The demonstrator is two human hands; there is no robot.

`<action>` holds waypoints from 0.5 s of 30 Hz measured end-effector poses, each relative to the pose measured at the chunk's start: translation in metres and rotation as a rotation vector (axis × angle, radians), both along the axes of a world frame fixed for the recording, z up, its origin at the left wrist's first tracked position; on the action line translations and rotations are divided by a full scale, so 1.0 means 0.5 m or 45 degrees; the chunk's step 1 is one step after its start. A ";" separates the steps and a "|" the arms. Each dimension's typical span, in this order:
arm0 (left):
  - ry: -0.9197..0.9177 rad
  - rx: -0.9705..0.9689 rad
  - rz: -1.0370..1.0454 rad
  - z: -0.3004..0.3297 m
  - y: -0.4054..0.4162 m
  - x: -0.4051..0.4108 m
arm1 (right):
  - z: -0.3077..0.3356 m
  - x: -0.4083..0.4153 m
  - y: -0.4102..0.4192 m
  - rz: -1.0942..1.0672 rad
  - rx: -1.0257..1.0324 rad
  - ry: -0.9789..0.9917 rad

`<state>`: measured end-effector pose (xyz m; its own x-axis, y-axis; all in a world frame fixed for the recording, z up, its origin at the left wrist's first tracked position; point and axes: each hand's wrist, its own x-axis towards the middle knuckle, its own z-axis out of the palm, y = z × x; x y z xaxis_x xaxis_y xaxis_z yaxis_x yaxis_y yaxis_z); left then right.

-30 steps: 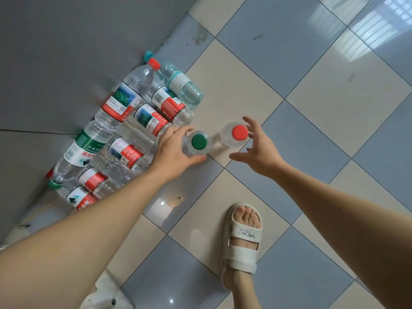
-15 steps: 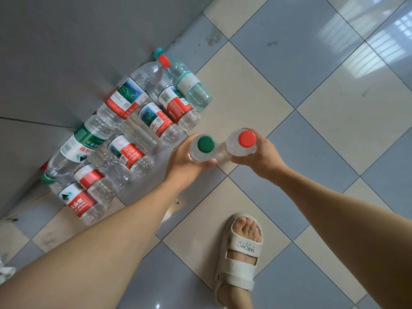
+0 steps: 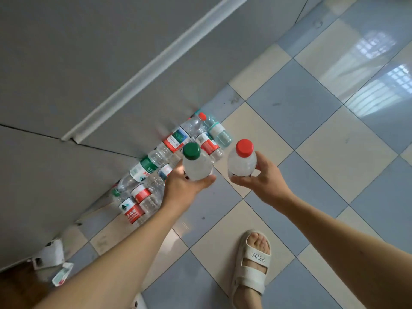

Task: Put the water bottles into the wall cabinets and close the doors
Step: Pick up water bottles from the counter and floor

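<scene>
My left hand (image 3: 186, 188) grips a clear water bottle with a green cap (image 3: 196, 163), held upright above the floor. A second clear bottle with a red cap (image 3: 242, 159) stands upright in my right hand (image 3: 263, 179), a little to the right of the first. Below and behind them, several more water bottles (image 3: 169, 161) with red, green and white labels lie in a row on the tiled floor, along the foot of the grey cabinet front (image 3: 89, 63). No wall cabinet interior or open door is in view.
A pale rail (image 3: 142, 70) runs diagonally across the grey cabinet front. White plastic scraps (image 3: 50, 256) and a small wrapper (image 3: 62, 274) lie on the floor at the lower left. My foot in a white sandal (image 3: 252, 264) stands on the blue and cream tiles.
Both hands closed on the two upright bottles and lifted them off the floor. The view tilted upward, showing more of the cabinet front.
</scene>
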<state>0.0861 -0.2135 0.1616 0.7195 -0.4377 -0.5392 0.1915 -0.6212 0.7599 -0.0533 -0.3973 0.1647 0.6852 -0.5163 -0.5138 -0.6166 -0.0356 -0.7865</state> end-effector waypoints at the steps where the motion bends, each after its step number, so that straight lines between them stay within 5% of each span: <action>1: -0.003 -0.009 0.023 0.043 0.012 0.009 | 0.043 0.011 0.005 0.039 -0.011 -0.014; 15: -0.151 -0.158 0.361 0.798 0.168 0.020 | 0.761 0.145 0.122 0.441 -0.031 -0.263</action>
<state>0.0962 -0.1292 0.5604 0.8766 -0.2679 -0.3997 0.2497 -0.4569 0.8538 0.0193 -0.3360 0.5452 0.9084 -0.2473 -0.3372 -0.3937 -0.2337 -0.8890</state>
